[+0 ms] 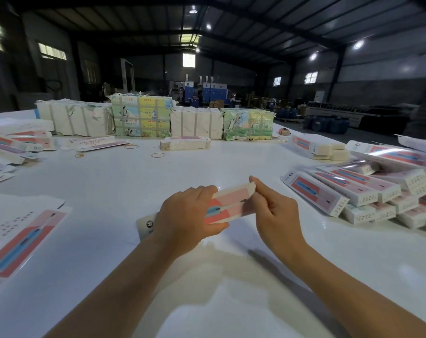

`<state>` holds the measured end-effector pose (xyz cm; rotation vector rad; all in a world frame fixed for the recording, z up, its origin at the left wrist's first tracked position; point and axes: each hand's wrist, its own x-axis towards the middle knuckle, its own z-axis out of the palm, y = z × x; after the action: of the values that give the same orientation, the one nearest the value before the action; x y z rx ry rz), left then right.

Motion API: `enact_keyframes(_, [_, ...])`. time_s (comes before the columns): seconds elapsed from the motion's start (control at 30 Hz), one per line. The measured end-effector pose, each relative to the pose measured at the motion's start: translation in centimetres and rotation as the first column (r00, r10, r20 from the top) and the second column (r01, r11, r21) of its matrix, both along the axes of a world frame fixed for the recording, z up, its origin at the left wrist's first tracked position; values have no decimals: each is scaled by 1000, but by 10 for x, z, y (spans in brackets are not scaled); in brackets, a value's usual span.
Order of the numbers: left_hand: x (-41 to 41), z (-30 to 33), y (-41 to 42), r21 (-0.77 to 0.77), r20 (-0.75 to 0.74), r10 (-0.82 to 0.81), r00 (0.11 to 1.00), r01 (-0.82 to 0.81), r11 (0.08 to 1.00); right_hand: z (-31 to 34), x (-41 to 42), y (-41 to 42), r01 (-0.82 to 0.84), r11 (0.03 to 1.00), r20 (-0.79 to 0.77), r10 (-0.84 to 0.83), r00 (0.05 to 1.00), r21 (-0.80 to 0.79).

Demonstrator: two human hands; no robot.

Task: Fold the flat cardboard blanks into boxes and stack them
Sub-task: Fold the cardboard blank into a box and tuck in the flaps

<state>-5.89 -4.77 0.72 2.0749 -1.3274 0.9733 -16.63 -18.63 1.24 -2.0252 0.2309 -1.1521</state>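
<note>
- Both forearms reach in from the near edge and meet over the centre of a white table (124, 181).
- Left hand (185, 215): back of hand up, fingers curled over the top edge and thumb under, gripping the left part of a pink/red box (231, 203).
- Right hand (275, 213): fingers bent, index and thumb pinching the box's far-right end flap (249, 186), which sticks up white.
- Box is held just above the table at centre, long axis running left-near to right-far, tilted up at the right. Partly folded; glossy pink and red faces w/ a blue shape printed on it, white edges. Its left end, white w/ a small dark logo, pokes out beside the left wrist.
- Finished boxes (353, 191): stacked pile at right, same print, white ends w/ dot patterns; approx a dozen or more, exact count not clear.
- Flat blanks (24, 242): stack at near left, same red/blue print. Second stack of blanks (185, 142) at far centre. More blanks and boxes lie scattered at far left; count unclear.
- 4 wrapped bundles (141, 115) in a row along the far edge: 2 white, 2 w/ coloured pictures.
- 3 rubber bands (158, 155) lie loose on the far part of the table.
</note>
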Motion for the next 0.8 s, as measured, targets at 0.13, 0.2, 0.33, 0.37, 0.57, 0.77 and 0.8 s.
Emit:
enact_keyframes(0.13, [-9,-5,-11,-35,11,34,999,-34,999,-8,3,13,69,997,-58,-71,996,-27])
enact_keyframes(0.2, [-13,-6,-14,-54,-4,56,998,-56,997,-14,5,18,83,995,-82,-87,993,-48])
enact_keyframes(0.33, [-14,-5,-13,-81,-71,72,995,-77,994,-9,6,18,19,1000,-36,-19,999,2])
enact_keyframes(0.37, [-14,-4,-12,-75,-99,74,992,-82,994,-6,6,16,-17,997,-18,18,1000,69])
enact_keyframes(0.57, [-14,1,-8,-62,-168,78,983,-89,994,-14,8,13,-46,999,-128,48,991,16])
enact_keyframes(0.77, [2,5,13,77,-47,69,997,-65,995,-19,2,5,-188,945,-286,109,952,-267])
enact_keyframes(0.8, [3,7,15,111,-59,78,995,-71,991,-17,2,1,-196,921,-329,80,941,-336])
